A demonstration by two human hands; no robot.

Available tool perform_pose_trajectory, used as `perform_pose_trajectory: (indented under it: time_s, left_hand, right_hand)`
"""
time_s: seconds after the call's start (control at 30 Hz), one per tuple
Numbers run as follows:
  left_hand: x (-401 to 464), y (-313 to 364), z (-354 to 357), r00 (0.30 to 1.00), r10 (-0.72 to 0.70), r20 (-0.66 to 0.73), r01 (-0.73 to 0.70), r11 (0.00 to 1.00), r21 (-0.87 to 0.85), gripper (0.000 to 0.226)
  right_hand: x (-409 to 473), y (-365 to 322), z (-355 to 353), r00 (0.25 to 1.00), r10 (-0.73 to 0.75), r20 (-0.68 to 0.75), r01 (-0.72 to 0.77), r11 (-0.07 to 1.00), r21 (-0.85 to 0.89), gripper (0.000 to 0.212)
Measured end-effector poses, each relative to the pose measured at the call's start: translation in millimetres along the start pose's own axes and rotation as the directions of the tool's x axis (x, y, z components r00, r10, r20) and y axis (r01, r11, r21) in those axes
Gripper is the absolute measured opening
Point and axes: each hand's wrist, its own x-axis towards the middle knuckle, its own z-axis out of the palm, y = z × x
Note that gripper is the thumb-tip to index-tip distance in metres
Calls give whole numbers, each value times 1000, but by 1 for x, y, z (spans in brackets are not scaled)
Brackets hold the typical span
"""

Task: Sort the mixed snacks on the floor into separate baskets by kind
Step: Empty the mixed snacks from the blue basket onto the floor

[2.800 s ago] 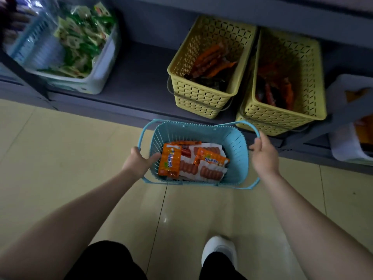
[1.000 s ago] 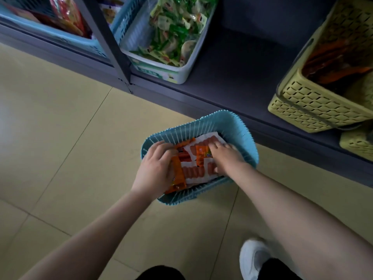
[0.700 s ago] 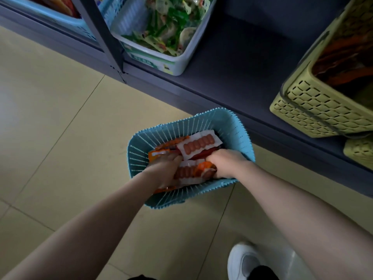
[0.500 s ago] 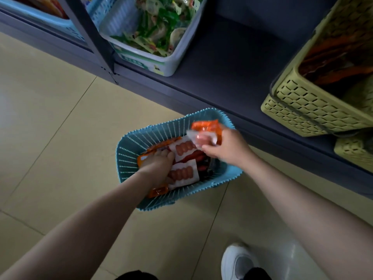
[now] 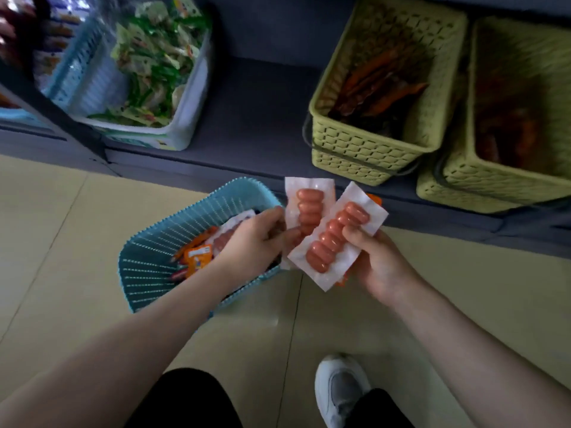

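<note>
Evidently light and slick, each sausage pack (image 5: 336, 239) bends little — the right hand (image 5: 381, 267) pinches one by its flat edge, the left hand (image 5: 253, 242) another (image 5: 309, 208).

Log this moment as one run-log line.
left hand: pinches sausage pack | right hand: grips second sausage pack | blue basket: on floor, orange packets inside

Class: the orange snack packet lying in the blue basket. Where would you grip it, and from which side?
Probably pinch the orange packet by its upper edge, coming from above through the open top of the blue basket. It is flat and thin, other packets surround it, and the left hand blocks the right side.
</note>
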Motion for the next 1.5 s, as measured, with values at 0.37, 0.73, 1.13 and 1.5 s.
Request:
perform_pose_trajectory:
  time_s: [0.37, 0.73, 1.13, 1.5]
  left_hand:
    - [35, 28, 121, 958, 66, 279, -99, 989, 108, 23]
    - [48, -27, 47, 906, 51, -420, 73, 959, 273, 19]
    - [31, -131, 31, 893, -402, -203, 436, 664, 607, 81]
    - [5, -94, -7, 924, -206, -321, 294, 921, 255, 18]
  right_hand:
    - [-76, -2, -189, 771, -26, -636, -14, 998, -57, 28]
    - [-30, 5, -224, 471, -429, -771, -608, 475, -636, 33]
    - [40, 43, -35, 973, -230, -9, 89, 412, -907, 17]
    - [47, 53, 27, 926, -324, 191, 303, 341, -890, 23]
